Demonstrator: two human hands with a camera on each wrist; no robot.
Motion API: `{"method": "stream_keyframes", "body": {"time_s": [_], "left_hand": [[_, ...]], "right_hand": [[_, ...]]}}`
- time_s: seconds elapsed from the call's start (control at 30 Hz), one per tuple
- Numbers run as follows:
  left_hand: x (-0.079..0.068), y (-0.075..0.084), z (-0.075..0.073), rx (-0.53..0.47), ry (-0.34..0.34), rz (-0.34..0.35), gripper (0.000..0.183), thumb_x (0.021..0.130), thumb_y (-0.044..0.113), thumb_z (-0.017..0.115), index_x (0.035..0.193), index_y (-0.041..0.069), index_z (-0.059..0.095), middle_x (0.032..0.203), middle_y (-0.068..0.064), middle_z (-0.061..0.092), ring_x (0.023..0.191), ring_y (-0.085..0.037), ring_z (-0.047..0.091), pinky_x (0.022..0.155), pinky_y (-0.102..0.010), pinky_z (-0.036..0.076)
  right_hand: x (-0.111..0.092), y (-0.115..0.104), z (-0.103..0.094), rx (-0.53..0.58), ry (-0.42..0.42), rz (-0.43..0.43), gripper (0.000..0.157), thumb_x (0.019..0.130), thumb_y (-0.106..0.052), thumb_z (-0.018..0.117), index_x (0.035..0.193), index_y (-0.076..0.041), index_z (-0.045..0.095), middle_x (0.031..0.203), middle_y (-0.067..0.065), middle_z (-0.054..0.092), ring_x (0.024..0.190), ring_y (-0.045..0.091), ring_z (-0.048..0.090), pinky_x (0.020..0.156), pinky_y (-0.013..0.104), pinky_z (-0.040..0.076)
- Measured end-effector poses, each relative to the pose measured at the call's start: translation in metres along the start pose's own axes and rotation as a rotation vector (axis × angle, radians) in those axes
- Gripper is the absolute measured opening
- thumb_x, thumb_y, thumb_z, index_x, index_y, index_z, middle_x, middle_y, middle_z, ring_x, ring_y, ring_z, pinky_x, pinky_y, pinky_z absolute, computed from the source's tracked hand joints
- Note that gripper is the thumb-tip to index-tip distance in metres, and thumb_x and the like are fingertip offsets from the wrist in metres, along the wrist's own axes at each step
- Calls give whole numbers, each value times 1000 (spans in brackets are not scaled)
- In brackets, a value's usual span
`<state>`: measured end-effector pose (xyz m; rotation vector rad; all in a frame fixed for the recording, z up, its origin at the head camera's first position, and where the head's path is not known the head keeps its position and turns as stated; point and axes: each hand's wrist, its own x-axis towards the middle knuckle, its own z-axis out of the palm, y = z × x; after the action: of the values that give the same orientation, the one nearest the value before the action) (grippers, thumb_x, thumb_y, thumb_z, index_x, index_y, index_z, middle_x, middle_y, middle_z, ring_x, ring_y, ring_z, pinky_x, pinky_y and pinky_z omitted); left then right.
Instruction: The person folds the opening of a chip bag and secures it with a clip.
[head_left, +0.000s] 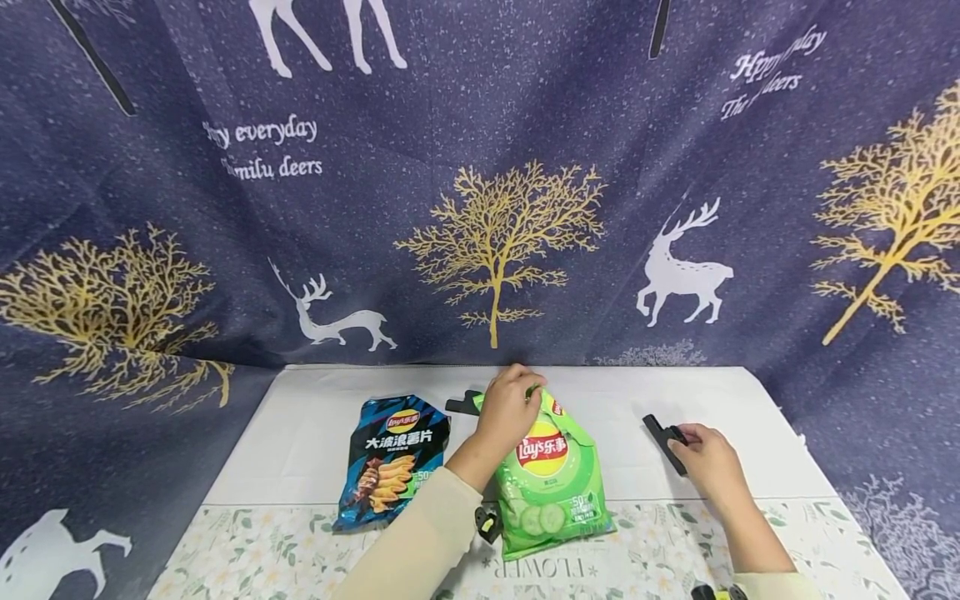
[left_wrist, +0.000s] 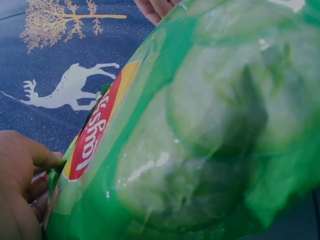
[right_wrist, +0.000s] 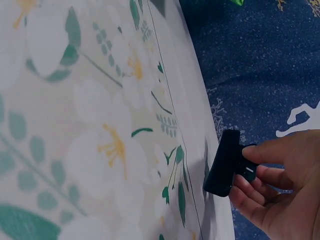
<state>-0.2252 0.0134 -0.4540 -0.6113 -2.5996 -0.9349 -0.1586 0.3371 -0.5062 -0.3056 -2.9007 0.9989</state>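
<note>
My left hand (head_left: 512, 410) grips the top edge of a green Lay's chip bag (head_left: 573, 467) with cucumber slices printed on it. That top looks folded over. In the left wrist view the bag fills most of the picture, with the fingers pinching its edge at lower left. Over at the right, my right hand (head_left: 708, 458) holds a black bag clip (head_left: 663, 446) between thumb and fingers. The right wrist view shows this clip's long flat bar (right_wrist: 222, 162) pointing away from the fingertips. Another black clip-like piece (head_left: 461, 404) shows behind the left hand, partly hidden.
Left of the green bag lies a blue-black Lay's chip bag (head_left: 393, 458). The table (head_left: 255, 467) has a white cloth with a flowered front part. Behind it hangs a dark blue curtain (head_left: 480, 125) with deer and golden trees.
</note>
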Motion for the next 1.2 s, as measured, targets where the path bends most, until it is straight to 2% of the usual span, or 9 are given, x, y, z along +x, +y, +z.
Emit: {"method": "stream_keyframes", "body": {"time_s": [0.33,0.43,0.5,0.6,0.67,0.77,0.97,1.2], "left_hand": [[0,0,0,-6,5,6,20,100,14,61,111,13,77,110,0,68,106,-17,64,97,-37,53],[0,0,1,-14,0,-1,20,100,14,61,112,13,76,112,0,68,107,-18,65,98,-37,52],[0,1,1,-18,0,-4,20,100,14,61,113,14,76,112,0,68,109,-18,65,99,-37,52],[0,1,1,-18,5,-7,20,100,14,61,112,15,76,112,0,68,109,-19,65,99,-37,52],[0,1,1,-16,12,-5,19,99,14,62,112,16,76,111,1,68,109,-19,65,98,-37,52],[0,2,0,-16,17,0,19,99,14,62,111,16,76,110,1,68,108,-19,65,98,-38,53],[0,3,0,-17,9,-5,19,99,15,61,113,16,75,111,1,68,109,-19,65,99,-37,53],[0,3,0,-16,10,-9,19,99,15,62,114,16,74,113,1,68,112,-19,65,101,-37,52]], "right_hand": [[-6,-12,2,41,17,-33,49,100,-28,62,133,7,56,128,33,58,115,48,62,89,53,56],[-7,-15,4,43,38,-64,48,100,-29,63,133,4,58,126,32,60,112,46,65,87,51,57],[-6,-16,5,43,53,-95,45,99,-28,64,132,2,60,123,29,62,107,42,67,83,45,57],[-5,-20,8,48,60,-133,42,99,-27,65,130,0,62,120,24,64,103,34,67,79,28,55],[-5,-22,10,61,59,-136,42,98,-27,66,130,0,62,120,21,64,103,30,66,77,18,51],[-4,-26,11,86,44,-125,43,98,-29,67,130,0,62,121,20,65,104,28,65,76,11,49],[-3,-31,12,140,12,-121,46,95,-32,71,128,-1,64,119,18,67,100,19,65,78,14,51],[-5,-40,16,203,-27,-136,53,96,-44,68,133,-7,63,119,14,68,99,13,64,79,17,52]]}}
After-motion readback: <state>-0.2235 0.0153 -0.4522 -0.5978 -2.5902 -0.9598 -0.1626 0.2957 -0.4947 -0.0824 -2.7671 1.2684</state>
